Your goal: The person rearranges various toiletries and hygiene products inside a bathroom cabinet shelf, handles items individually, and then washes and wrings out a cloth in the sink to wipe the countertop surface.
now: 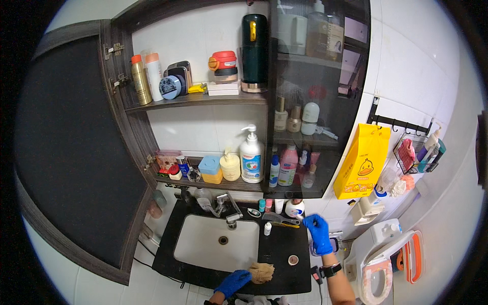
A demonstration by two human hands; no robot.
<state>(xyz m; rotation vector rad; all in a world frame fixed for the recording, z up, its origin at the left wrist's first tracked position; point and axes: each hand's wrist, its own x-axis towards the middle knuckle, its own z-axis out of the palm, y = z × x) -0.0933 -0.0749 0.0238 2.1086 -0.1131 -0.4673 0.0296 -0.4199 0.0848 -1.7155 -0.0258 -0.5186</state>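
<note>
A black bathroom vanity top w/ a white inset basin is being wiped down, seen from above. A crumpled tan cleaning cloth is being pressed to the front edge of the counter, just right of the basin, by the left hand in a blue rubber glove, fingers closed on the cloth. The right hand, also blue-gloved, is being held up at the back right corner of the top, fingers curled; something small & white appears to be pinched at the fingertips, but what it is cannot be told. Just beside that hand, a white round jar w/ a blue label and a dark comb w/ a yellow handle are being left on the counter; a small white bottle and a small round brownish cap are lying nearer the middle. Judged from this, the clearing-and-wiping stage is under way: the next move is likely to call for the loose items to be lifted off so the cloth can be passed over the right side.
</note>
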